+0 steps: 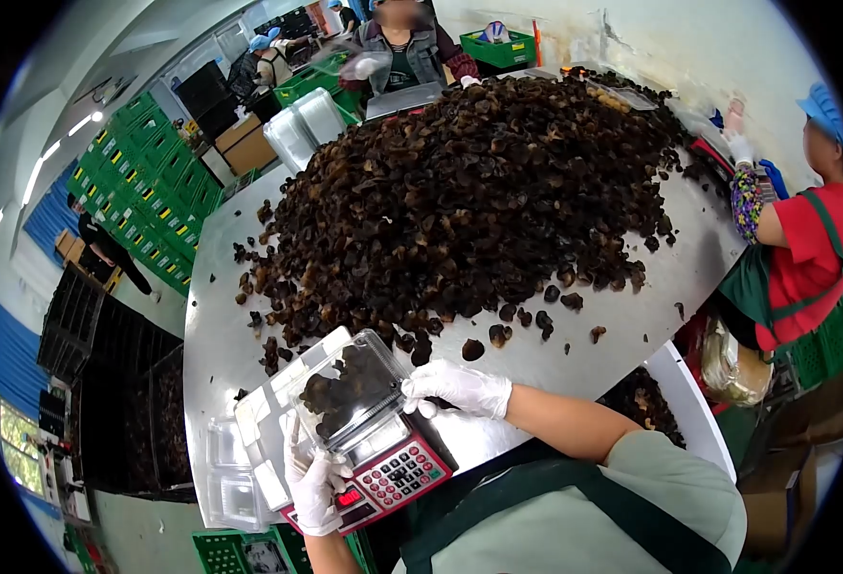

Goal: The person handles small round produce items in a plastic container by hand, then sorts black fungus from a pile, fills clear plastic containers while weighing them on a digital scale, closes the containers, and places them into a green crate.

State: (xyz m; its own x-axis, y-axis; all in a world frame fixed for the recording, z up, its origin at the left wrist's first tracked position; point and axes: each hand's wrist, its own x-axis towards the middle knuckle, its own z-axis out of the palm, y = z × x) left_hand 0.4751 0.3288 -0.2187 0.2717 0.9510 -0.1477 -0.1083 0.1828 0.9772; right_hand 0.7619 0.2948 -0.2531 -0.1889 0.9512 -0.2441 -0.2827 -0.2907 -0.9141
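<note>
A clear plastic box with dark wood ear mushrooms in it is at the red and white digital scale, slightly tilted. My right hand, in a white glove, pinches the box's right edge. My left hand, also gloved, holds the box's near left side, above the scale's lit red display. A large heap of wood ear mushrooms covers much of the metal table beyond the box.
Empty clear boxes stand left of the scale; more clear containers are stacked at the far left edge. One person is across the table, another at the right. Green crates rise at left.
</note>
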